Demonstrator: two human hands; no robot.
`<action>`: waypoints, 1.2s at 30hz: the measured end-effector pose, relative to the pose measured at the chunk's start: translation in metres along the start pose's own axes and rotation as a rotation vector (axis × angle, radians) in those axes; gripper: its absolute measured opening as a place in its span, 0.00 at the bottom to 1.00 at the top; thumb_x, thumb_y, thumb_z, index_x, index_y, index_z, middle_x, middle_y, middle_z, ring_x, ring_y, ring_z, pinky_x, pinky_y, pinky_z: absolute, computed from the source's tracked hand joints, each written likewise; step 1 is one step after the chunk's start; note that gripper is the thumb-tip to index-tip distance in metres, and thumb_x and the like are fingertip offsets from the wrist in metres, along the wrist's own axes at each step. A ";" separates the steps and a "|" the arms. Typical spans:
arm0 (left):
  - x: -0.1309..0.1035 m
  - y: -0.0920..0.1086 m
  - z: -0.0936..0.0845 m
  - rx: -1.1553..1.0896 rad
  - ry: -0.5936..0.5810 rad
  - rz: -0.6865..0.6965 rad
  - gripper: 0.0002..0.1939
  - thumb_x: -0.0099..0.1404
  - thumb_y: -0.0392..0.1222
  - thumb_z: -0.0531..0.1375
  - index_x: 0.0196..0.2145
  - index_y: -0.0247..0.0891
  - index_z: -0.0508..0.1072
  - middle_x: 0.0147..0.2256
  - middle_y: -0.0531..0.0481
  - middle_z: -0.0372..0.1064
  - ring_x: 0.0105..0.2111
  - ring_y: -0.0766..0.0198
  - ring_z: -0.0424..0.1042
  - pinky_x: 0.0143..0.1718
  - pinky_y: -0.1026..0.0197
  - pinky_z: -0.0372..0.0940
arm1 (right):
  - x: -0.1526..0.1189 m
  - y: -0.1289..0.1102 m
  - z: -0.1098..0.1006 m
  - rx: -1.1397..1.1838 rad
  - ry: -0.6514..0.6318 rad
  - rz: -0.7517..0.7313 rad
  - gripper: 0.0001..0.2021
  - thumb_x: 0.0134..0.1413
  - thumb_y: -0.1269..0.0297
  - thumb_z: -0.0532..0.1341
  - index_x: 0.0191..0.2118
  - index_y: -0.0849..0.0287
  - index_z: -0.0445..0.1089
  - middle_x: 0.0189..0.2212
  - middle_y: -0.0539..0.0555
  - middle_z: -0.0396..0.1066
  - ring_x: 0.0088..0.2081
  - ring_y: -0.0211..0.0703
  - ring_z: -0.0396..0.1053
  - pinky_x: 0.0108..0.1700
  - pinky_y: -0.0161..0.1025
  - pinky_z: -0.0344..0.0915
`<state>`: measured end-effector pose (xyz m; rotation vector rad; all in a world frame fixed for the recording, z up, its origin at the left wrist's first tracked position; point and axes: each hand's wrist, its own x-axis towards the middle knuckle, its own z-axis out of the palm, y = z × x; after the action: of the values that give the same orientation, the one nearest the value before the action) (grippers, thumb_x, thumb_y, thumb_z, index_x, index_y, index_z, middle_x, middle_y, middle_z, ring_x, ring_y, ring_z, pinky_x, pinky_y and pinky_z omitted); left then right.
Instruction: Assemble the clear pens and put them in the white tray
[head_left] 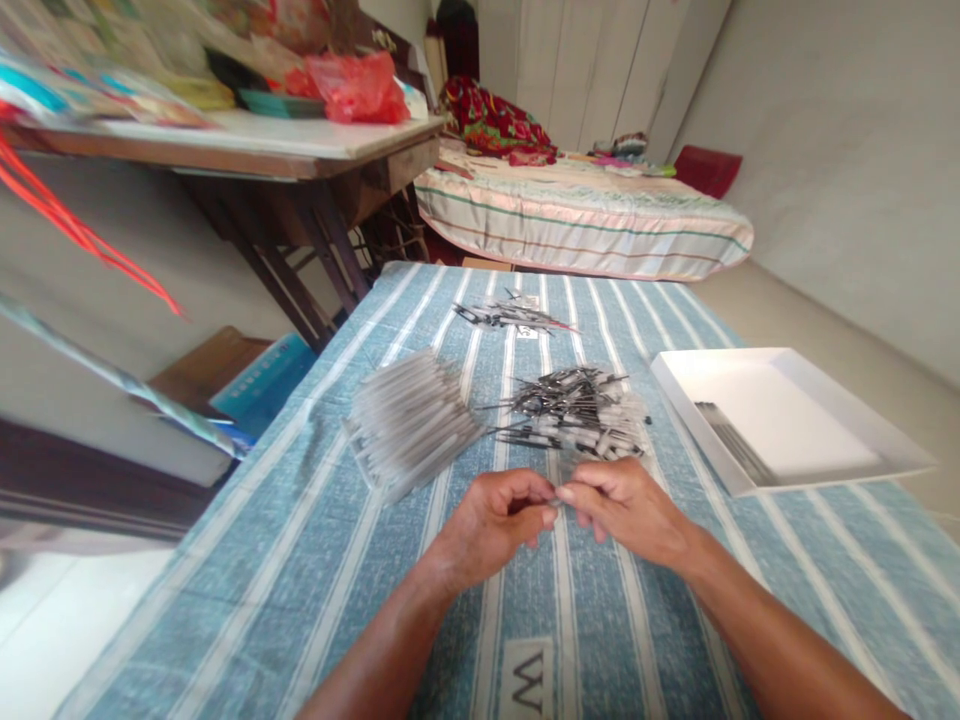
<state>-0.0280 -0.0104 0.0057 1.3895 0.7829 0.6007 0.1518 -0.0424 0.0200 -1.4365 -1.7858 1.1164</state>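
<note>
Head view: two bare hands meet over a blue striped cloth and pinch something tiny.

Both hands sit low in the middle. Left hand (pixel 495 520) is curled almost closed, and right hand (pixel 626 510) is curled the same way, with their fingertips touching. They pinch a small thin piece (pixel 559 490) between them, too small to tell what it is. Just past the hands lies a pile of dark thin metal bits (pixel 577 410). Beside it on the left lies a pile of clear thin tubes (pixel 409 420). A smaller heap (pixel 510 315) sits farther away. On the right a white tray (pixel 780 415) holds a few dark sticks. Near the bottom, the blue striped cloth (pixel 262 600) has a label with a big letter "W" (pixel 529 685).
</note>
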 end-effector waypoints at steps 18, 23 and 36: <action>0.000 0.001 0.000 0.062 0.005 -0.002 0.03 0.55 0.36 0.58 0.28 0.34 0.70 0.22 0.56 0.64 0.20 0.72 0.61 0.22 0.68 0.57 | -0.001 0.002 0.003 0.013 0.029 0.008 0.15 0.55 0.57 0.55 0.22 0.61 0.64 0.16 0.46 0.62 0.17 0.32 0.62 0.20 0.29 0.57; 0.001 0.000 0.000 0.199 0.052 0.045 0.04 0.56 0.37 0.57 0.27 0.34 0.70 0.20 0.57 0.61 0.21 0.72 0.59 0.22 0.69 0.55 | 0.001 0.003 0.008 0.083 0.057 0.008 0.15 0.53 0.56 0.56 0.23 0.61 0.63 0.16 0.46 0.62 0.17 0.31 0.62 0.19 0.28 0.56; 0.001 -0.003 -0.004 0.713 0.096 0.293 0.07 0.61 0.38 0.53 0.33 0.39 0.70 0.28 0.52 0.69 0.28 0.66 0.67 0.30 0.66 0.60 | 0.011 0.004 0.018 0.261 0.138 0.160 0.15 0.53 0.59 0.56 0.20 0.60 0.59 0.14 0.44 0.62 0.12 0.29 0.60 0.14 0.26 0.52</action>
<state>-0.0304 -0.0076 0.0025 2.1682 0.9240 0.6453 0.1360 -0.0359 0.0073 -1.4761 -1.3935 1.2472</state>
